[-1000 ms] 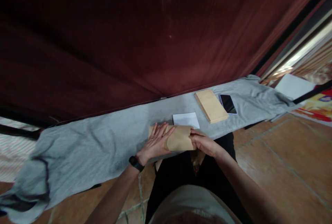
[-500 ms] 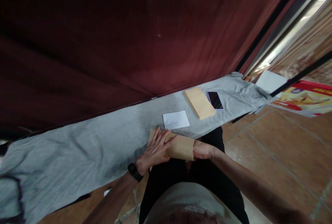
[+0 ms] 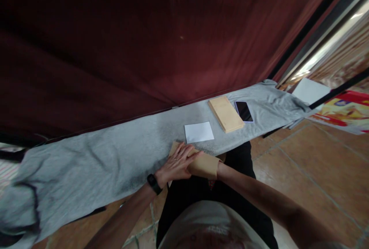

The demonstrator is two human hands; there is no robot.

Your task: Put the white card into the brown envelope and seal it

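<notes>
A brown paper bag point(image 3: 205, 166) lies across my lap at the near edge of the grey cloth. Flat on its left part rests my left hand point(image 3: 179, 163), fingers stretched out and spread. My right hand has gone into the bag's right end, so its fingers are hidden; only the wrist point(image 3: 223, 171) shows at the opening. Just beyond the bag is a white card point(image 3: 199, 132), lying flat. Further right sits a stack of tan paper envelopes or bags point(image 3: 226, 113), beside a dark-screened phone point(image 3: 244, 111).
A grey cloth point(image 3: 115, 149) covers the long narrow bench. Behind it hangs a dark red curtain point(image 3: 161, 49). At the right are a black bar, a white sheet point(image 3: 310, 90) and a red-and-yellow printed box point(image 3: 347, 110). Tiled floor point(image 3: 317, 164) lies below.
My right hand has slid leftward, deeper into the paper bag, up to the wrist. My left hand stays flat on the bag. The view has shifted slightly.
</notes>
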